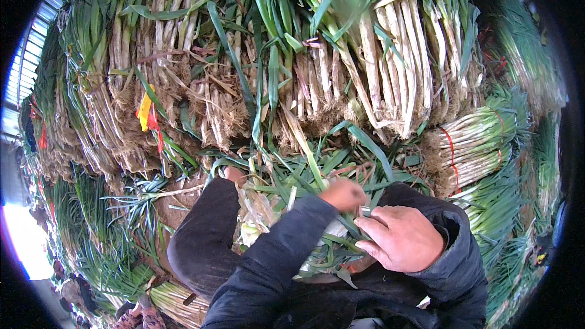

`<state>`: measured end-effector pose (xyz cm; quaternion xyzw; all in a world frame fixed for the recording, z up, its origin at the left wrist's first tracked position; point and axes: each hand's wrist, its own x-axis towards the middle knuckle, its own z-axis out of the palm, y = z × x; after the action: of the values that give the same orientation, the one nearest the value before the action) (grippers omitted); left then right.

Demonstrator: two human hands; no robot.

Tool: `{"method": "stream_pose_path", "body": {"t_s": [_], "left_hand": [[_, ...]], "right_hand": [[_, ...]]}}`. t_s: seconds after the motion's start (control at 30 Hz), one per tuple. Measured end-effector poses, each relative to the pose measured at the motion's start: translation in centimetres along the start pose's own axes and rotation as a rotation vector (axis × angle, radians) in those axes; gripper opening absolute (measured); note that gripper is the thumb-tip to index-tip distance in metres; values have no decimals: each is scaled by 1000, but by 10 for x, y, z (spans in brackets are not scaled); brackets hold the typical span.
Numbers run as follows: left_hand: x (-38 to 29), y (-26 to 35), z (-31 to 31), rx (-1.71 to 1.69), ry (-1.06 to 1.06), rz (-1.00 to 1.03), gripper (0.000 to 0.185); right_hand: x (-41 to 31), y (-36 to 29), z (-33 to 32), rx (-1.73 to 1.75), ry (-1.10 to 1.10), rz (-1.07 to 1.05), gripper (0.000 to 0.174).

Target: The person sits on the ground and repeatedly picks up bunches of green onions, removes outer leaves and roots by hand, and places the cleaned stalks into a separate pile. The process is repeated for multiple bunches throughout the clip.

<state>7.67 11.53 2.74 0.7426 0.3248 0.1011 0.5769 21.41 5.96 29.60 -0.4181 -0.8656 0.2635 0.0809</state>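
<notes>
My left hand (pixel 343 195) is blurred and curled, just above the trimmed leek leaves (pixel 336 162) between my legs. Whether anything is inside it cannot be told. Close beside it, my right hand (pixel 402 237) is seen from the back, with bent fingers pointing left. A small shiny thing, too unclear to name, shows at its fingertips beside a green leaf. What the palm holds is hidden. In front stand leeks (pixel 406 64) with white, soil-stained stalks and hairy roots, several leaning together in bunches.
A leek bundle (pixel 470 146) tied with red bands lies at my right. A yellow-handled tool (pixel 145 108) with red strips hangs among the leeks at left. Another bundle (pixel 180 299) lies behind my left knee, near another person's patterned sleeve (pixel 141 319). More leeks fill both sides.
</notes>
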Motion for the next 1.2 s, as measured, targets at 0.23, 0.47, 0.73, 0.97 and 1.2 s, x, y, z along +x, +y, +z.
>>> {"method": "stream_pose_path", "body": {"t_s": [0.23,0.47,0.73,0.97,1.2], "left_hand": [[17,-51,-173,-49,984,-337,27],[35,-139,-183,245,931,-541,39],[32,-183,-139,24,881,-738,47],[26,-198,-141,-38,847,-558,42],[2,-142,-136,-77,1012,-439,29]], "right_hand": [[3,1,-3,36,-6,-27,37],[11,4,-3,76,-62,-13,37],[22,2,-5,84,-86,-2,36],[23,4,-4,81,-104,12,36],[19,2,-1,54,-80,16,36]]}}
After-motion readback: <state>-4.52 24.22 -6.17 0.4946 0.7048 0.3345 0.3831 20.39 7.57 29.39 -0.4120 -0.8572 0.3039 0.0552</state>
